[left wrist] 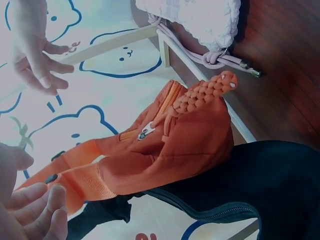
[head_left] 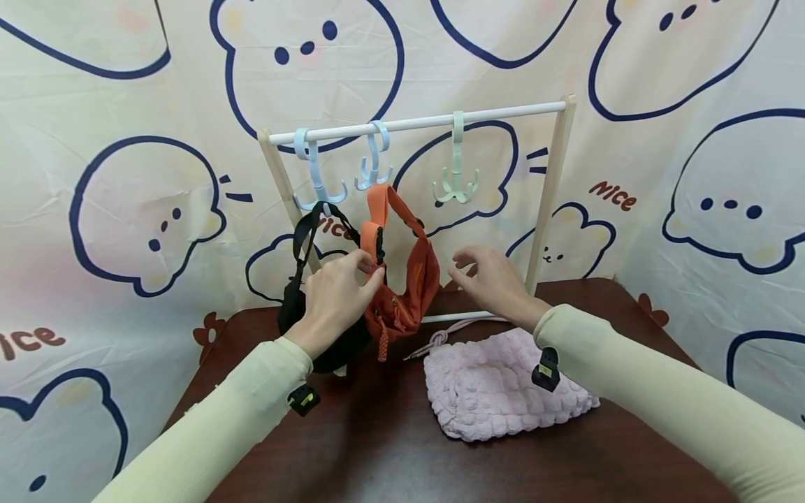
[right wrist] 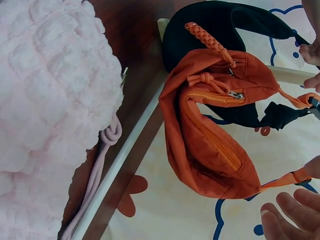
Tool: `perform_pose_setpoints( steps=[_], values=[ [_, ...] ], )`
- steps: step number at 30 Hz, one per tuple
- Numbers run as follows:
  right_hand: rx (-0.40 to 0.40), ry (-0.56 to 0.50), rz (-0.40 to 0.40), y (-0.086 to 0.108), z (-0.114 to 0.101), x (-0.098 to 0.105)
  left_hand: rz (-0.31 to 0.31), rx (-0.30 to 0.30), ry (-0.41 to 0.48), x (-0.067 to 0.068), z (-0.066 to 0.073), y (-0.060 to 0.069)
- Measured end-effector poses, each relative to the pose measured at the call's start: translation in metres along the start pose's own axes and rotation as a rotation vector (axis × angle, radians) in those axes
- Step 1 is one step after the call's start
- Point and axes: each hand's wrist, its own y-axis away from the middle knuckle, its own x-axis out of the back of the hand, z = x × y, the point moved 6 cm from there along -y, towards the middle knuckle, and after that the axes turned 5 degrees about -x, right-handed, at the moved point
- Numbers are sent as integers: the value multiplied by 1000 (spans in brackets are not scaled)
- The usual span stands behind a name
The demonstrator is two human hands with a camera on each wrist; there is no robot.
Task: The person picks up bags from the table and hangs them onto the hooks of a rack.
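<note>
An orange waist bag [head_left: 405, 293] hangs by its strap under the middle blue hook [head_left: 374, 168]; its zip pulls and braided cord [left wrist: 205, 92] show in both wrist views. My left hand [head_left: 339, 293] is at the bag's strap, thumb and fingers apart with the fingers loosely bent; whether the fingertips touch the strap is unclear. To the right of the bag my right hand [head_left: 493, 279] is held in the air, holding nothing, its fingers loosely bent. Behind the left hand, a black bag [right wrist: 200, 30] hangs from the left blue hook [head_left: 321, 185].
A white rail [head_left: 415, 124] on wooden posts carries the hooks, with a green hook [head_left: 457, 168] at the right. The fluffy pink bag [head_left: 503, 384] lies on the dark table [head_left: 352, 447], its knotted cord [head_left: 440, 339] behind it. Printed cloth covers the walls.
</note>
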Motion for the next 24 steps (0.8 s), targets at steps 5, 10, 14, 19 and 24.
perform_pose_setpoints(
  steps=[5,10,14,19,24],
  values=[
    [-1,4,-2,3,6,2,-6,-25,1,-2,5,0],
    [-9,40,7,5,13,4,-4,-44,9,-5,10,1],
    [-29,57,-11,7,19,4,-3,-56,-1,-8,13,2],
    [-25,67,-23,10,24,5,-9,-78,-2,-12,18,4],
    [-35,73,-37,14,30,5,-25,-94,7,-18,22,7]
  ],
)
